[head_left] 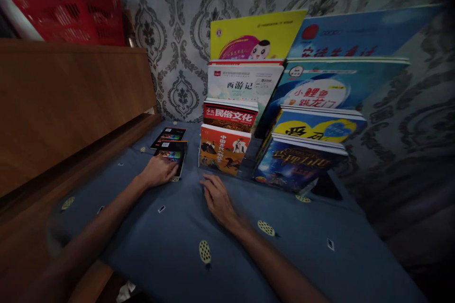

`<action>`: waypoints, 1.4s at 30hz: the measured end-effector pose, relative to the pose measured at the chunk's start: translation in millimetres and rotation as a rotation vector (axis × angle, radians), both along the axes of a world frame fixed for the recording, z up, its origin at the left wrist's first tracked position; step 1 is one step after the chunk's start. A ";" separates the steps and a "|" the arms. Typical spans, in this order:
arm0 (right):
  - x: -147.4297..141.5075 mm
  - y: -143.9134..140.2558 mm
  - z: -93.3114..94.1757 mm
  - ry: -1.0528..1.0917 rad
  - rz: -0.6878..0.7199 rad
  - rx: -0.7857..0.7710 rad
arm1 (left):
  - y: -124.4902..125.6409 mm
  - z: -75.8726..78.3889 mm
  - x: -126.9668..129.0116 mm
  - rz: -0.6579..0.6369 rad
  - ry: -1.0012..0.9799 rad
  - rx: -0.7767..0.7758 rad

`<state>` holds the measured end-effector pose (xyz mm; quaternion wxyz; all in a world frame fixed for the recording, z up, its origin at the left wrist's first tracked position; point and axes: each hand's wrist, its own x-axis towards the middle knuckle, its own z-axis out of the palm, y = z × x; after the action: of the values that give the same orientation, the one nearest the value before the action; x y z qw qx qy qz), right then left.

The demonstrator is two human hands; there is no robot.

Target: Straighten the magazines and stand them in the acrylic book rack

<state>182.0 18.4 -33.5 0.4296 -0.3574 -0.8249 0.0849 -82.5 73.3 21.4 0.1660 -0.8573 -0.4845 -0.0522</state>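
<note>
My left hand (159, 170) rests on the lower edge of a small dark book (178, 147), its fingers bent down and closed on the book. The book lies flat, with a colourful picture and a white barcode label on its cover. A similar dark book (159, 141) lies just behind it, partly covered. My right hand (217, 199) is held low over the bedsheet with its fingers stretched out, holding nothing. Closest to it is an orange book (224, 149), upright at the front of the left row in a dark book holder (250, 151).
In the right row stand a dark blue book (295, 163), a blue-and-yellow book (316, 125) and larger books behind. A patterned blue sheet (177, 246) covers the surface. At left are a wooden cabinet (71, 104) and a red basket (71, 4); patterned wallpaper (181, 33) backs everything.
</note>
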 end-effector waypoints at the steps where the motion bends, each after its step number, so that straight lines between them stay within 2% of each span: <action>1: -0.1 0.2 0.0 0.000 0.000 -0.003 | -3.1 1.1 -0.8 -0.023 -0.038 -0.014; 3: -0.1 0.3 0.1 0.001 -0.003 -0.008 | -0.8 1.2 -2.9 0.021 -0.120 -0.036; 7: 1.1 -1.0 1.3 0.021 -0.013 -0.023 | 26.3 -11.6 -8.4 0.258 -0.234 -0.035; 9: 1.9 -1.4 1.9 0.033 -0.014 -0.032 | 39.3 -22.7 -10.9 0.378 -0.240 -0.114; 11: 2.4 -1.2 2.1 0.037 -0.015 -0.044 | 46.4 -32.9 -13.2 0.445 -0.227 -0.215; 13: 2.5 -0.6 2.0 0.038 -0.016 -0.052 | 47.1 -40.4 -15.2 0.440 -0.214 -0.266; 17: 2.1 0.4 1.5 0.045 -0.009 -0.045 | 33.6 -49.6 -16.2 0.394 -0.196 -0.261; 25: 0.6 0.1 3.6 0.038 -0.002 -0.045 | -27.6 -66.0 6.3 0.223 -0.214 -0.133; 29: -0.4 -1.9 6.9 0.034 0.036 -0.041 | -58.6 -58.5 27.9 0.225 -0.219 -0.101; 36: -4.1 -13.6 14.2 -0.112 0.107 -0.073 | -108.4 -24.9 72.1 0.070 -0.228 -0.172; 39: -7.0 -19.7 14.4 -0.244 0.131 -0.119 | -117.2 -15.9 82.5 0.067 -0.250 -0.258; 42: -10.3 -24.9 10.1 -0.294 0.119 -0.146 | -116.5 -15.6 82.7 0.102 -0.271 -0.277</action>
<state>171.7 -6.5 -23.4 0.2715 -0.3465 -0.8903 0.1166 0.2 -43.2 5.8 -0.0179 -0.8315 -0.5477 -0.0914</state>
